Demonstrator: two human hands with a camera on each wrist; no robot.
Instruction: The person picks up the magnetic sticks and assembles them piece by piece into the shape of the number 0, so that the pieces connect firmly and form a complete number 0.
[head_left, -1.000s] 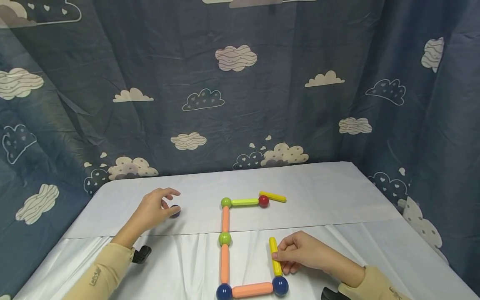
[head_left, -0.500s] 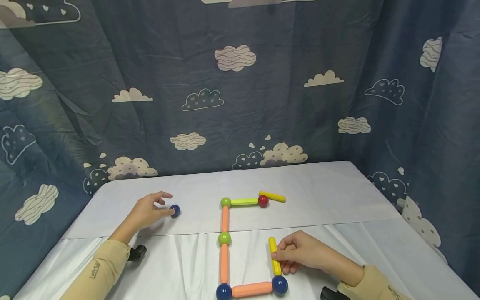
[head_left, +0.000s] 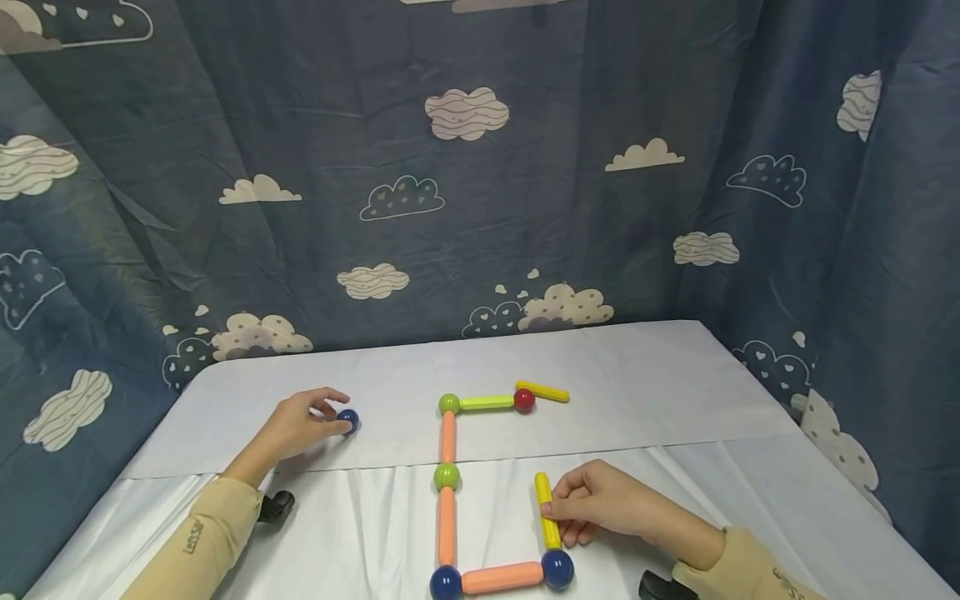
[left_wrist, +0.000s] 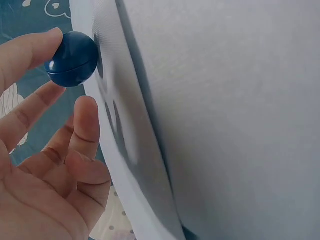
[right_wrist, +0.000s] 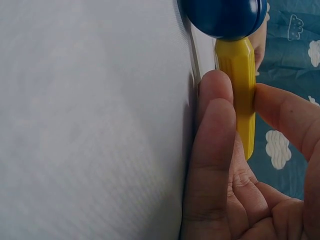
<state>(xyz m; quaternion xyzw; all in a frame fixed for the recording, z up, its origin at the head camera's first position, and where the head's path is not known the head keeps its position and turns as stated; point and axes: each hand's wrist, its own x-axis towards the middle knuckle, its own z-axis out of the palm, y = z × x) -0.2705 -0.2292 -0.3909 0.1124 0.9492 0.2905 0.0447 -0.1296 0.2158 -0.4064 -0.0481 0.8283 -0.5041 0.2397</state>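
Near the left side of the white table, my left hand (head_left: 300, 427) has a blue ball (head_left: 348, 421) between thumb and a finger. The left wrist view shows the thumb on top of that ball (left_wrist: 75, 59), one fingertip behind it, and the other fingers curled loosely away. My right hand (head_left: 611, 500) pinches a yellow stick (head_left: 547, 504). Its near end touches a second blue ball (head_left: 557, 569); both also show in the right wrist view. An orange stick (head_left: 502, 577) joins this ball to another blue ball (head_left: 446, 582).
Two orange sticks (head_left: 447, 525) and green balls (head_left: 447, 476) run away from me in a line. At the far end a lime stick (head_left: 486, 402) leads right to a red ball (head_left: 524, 401). Beside it lies another yellow stick (head_left: 543, 391). A cloud-print curtain (head_left: 510, 200) surrounds the table.
My left hand has drawn back slightly to the left, and its thumb now overlaps the blue ball. The right hand keeps its grip on the yellow stick in the same place.
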